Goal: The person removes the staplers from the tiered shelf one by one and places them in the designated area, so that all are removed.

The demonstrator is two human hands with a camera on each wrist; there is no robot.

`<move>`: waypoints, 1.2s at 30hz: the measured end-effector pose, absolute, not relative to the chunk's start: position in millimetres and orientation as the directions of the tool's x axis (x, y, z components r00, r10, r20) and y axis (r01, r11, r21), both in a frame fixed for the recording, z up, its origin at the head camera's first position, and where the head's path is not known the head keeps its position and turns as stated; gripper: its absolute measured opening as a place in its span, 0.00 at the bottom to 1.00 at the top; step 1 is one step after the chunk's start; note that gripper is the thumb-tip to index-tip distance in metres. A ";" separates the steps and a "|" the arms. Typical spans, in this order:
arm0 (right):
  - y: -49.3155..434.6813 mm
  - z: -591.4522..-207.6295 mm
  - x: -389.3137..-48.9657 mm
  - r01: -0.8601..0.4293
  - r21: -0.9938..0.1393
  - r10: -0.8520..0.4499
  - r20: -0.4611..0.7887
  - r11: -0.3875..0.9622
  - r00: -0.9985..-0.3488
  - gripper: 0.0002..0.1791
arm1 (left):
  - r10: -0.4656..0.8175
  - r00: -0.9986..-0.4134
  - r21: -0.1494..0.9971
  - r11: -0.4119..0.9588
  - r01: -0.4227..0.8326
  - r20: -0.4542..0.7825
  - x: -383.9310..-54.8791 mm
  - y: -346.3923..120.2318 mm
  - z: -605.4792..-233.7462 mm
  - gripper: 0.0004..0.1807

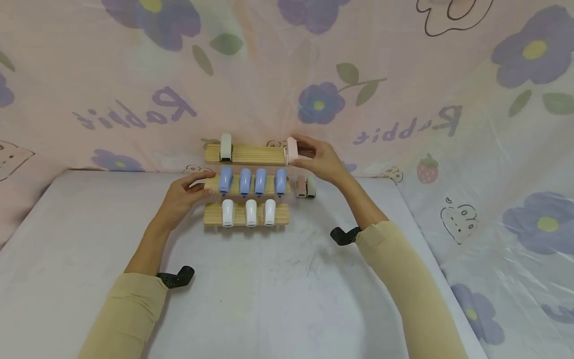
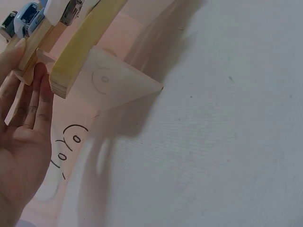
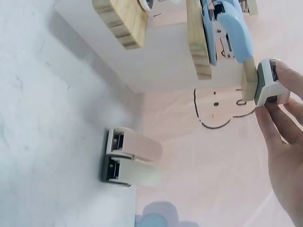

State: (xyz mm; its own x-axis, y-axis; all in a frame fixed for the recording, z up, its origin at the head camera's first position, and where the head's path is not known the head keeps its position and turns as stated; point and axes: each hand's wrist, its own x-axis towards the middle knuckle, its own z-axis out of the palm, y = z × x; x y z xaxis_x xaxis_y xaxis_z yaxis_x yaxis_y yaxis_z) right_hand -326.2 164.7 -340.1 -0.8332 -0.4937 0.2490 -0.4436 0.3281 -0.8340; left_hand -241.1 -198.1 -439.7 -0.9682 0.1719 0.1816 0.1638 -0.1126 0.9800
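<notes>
A three-tier wooden shelf (image 1: 255, 155) holds several small staplers. At the right end of its top board my right hand (image 1: 322, 158) pinches a pink stapler (image 1: 292, 148) between thumb and fingers; in the right wrist view the stapler's grey base (image 3: 260, 85) is right at the board's end. With its thumb above and fingers below, my left hand (image 1: 183, 195) grips the left end of the middle board (image 2: 35, 49). A pale green stapler (image 1: 226, 147) stands on the top board's left. Several blue staplers (image 1: 244, 181) line the middle board, and three white staplers (image 1: 251, 213) the bottom one.
A pink stapler (image 3: 137, 144) and a pale green stapler (image 3: 137, 172) stand side by side on the white table (image 1: 269, 299), right of the shelf. Clear side panels (image 2: 113, 80) support the boards. Behind hangs a flower-printed curtain (image 1: 260, 75).
</notes>
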 end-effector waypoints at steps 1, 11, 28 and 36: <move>166.1 -340.2 -326.1 -0.441 -0.831 -0.490 0.245 0.338 -0.837 0.39 | 0.170 -0.969 0.981 -0.108 0.162 0.179 -240.8 -198.2 -439.5 0.25; 189.1 -344.5 -325.9 -0.421 -0.836 -0.466 0.234 0.352 -0.853 0.40 | 0.170 -0.968 0.980 -0.101 0.169 0.185 -241.5 -197.9 -441.2 0.25; 224.6 -375.2 -321.1 -0.336 -0.842 -0.414 0.151 0.422 -0.898 0.40 | 0.163 -0.970 0.981 -0.107 0.164 0.180 -239.3 -197.9 -444.5 0.25; 237.6 -387.5 -317.1 -0.307 -0.845 -0.400 0.123 0.438 -0.908 0.40 | 0.178 -0.967 0.983 -0.063 0.171 0.179 -241.6 -200.7 -439.2 0.25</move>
State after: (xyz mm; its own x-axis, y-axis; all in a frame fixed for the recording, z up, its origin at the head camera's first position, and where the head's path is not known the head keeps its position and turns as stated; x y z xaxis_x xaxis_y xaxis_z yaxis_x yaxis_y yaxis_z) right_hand -317.1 237.6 -387.5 -0.9082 -0.4001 0.1227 -0.3073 0.4385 -0.8446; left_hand -241.6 -200.7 -439.2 -0.9675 0.1783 0.1794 0.1708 -0.0625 0.9833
